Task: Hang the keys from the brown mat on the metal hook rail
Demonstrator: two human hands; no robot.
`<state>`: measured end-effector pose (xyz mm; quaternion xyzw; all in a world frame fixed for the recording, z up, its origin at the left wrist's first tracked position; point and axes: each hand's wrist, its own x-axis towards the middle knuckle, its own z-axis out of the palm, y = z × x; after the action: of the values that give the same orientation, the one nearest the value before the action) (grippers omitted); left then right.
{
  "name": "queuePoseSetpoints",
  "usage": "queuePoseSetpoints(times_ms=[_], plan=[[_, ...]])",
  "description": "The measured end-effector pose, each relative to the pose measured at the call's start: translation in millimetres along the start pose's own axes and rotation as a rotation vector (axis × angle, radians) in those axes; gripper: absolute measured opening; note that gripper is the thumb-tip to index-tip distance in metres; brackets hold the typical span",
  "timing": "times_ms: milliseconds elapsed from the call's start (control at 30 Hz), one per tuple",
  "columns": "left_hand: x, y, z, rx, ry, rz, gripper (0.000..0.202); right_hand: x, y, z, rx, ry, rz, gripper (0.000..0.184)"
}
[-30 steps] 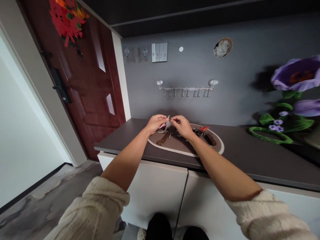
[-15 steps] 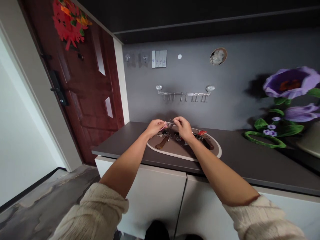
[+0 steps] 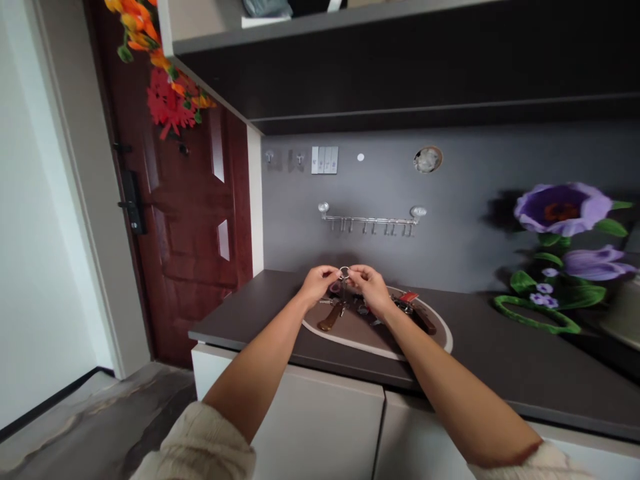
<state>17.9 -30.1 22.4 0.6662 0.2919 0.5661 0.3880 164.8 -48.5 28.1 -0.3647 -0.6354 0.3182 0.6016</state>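
Note:
Both my hands hold up a small metal key ring (image 3: 345,273) above an oval brown mat (image 3: 356,337) with a pale rim. My left hand (image 3: 317,285) pinches the ring from the left, and my right hand (image 3: 367,289) pinches it from the right. A few keys (image 3: 343,293) dangle from the ring, partly hidden behind my fingers. On the mat lie a bunch of keys (image 3: 363,309), a brown leather fob (image 3: 331,317), and a dark brown fob (image 3: 423,323) with a red tag (image 3: 409,297).
The mat rests on a dark countertop (image 3: 493,350) above white cabinet doors (image 3: 315,427). Behind it, a metal hook rail (image 3: 370,219) is fixed to a grey wall with a purple flower mural (image 3: 563,210). A red wooden door (image 3: 190,230) stands at the left.
My hands have come closer together around the ring, which now shows clearly between my fingertips. The view has tilted upward, showing more of the upper cabinet.

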Motion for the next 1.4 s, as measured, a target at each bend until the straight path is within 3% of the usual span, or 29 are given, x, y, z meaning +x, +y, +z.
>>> queuePoseSetpoints(times_ms=[133, 267, 400, 567, 733, 867, 1133, 1400], plan=[[0, 0, 2.2, -0.042, 0.026, -0.009, 0.033, -1, 0, 0, -0.022, -0.028, 0.013, 0.037], [1, -1, 3.0, -0.054, 0.058, 0.003, 0.03, 3, -1, 1, -0.119, 0.038, -0.041, 0.036], [6, -7, 0.0, -0.018, 0.228, 0.02, 0.025, 13, -7, 5, -0.092, 0.041, -0.037, 0.035], [12, -18, -7.9, 0.261, 0.4, 0.053, 0.026, 38, -28, 15, 0.052, 0.046, 0.033, 0.031], [10, -19, -10.5, 0.579, 0.442, 0.061, 0.025, 70, -45, 31, 0.101, 0.14, 0.092, 0.017], [8, -15, -10.2, 0.665, 0.463, 0.038, 0.026, 98, -42, 42, 0.07, 0.202, 0.074, 0.011], [8, -13, -11.7, 0.699, 0.518, 0.008, 0.027, 146, -16, 53, -0.27, 0.471, -0.013, 0.017], [8, -12, -12.4, 0.708, 0.527, -0.002, 0.028, 150, -7, 55, -0.564, 0.582, -0.017, 0.021]])
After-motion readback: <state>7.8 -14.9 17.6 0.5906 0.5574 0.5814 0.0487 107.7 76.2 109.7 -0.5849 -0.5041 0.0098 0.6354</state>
